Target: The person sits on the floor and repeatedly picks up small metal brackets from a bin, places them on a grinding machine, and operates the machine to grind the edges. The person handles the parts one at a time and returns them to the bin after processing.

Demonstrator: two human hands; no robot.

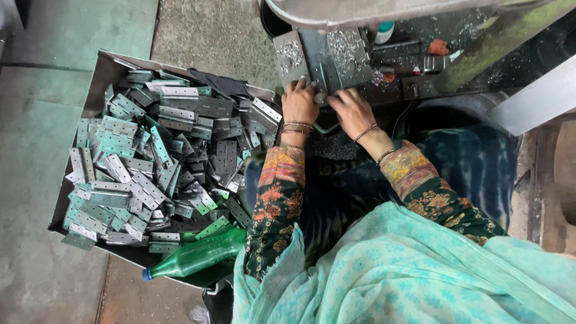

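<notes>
Closest in, a pale green shawl (408,270) drapes over the lap, patterned sleeves (277,204) running forward from it. Down at the left a green bottle (198,255) lies on its side against the edge of a big tray (105,66), and that tray is heaped with metal hinges (156,162), loose and crisscrossed, some standing on edge. Further on, both hands sit side by side at the machine bed. The left hand (299,103) is curled, fingertips pressed down at the bed's near edge on a small metal piece (321,96); whether it truly pinches that piece or only steadies it, I cannot tell. The right hand (353,111) lies flatter, fingers spread and reaching toward the same piece, nothing visibly clasped. Bangles (298,127) ring both wrists. Beyond the fingers, the steel plate (327,57) is dusted with bright shavings (343,48), and dark fixtures (414,60) crowd behind. Risks, as I judge them: those shavings are sharp, and bare fingertips sliding over the plate could get cut; bangles or a loose sleeve might catch on the tooling; the piece could slip askew if held by only one hand; and the heaped hinges near the left elbow could spill with one nudge.
</notes>
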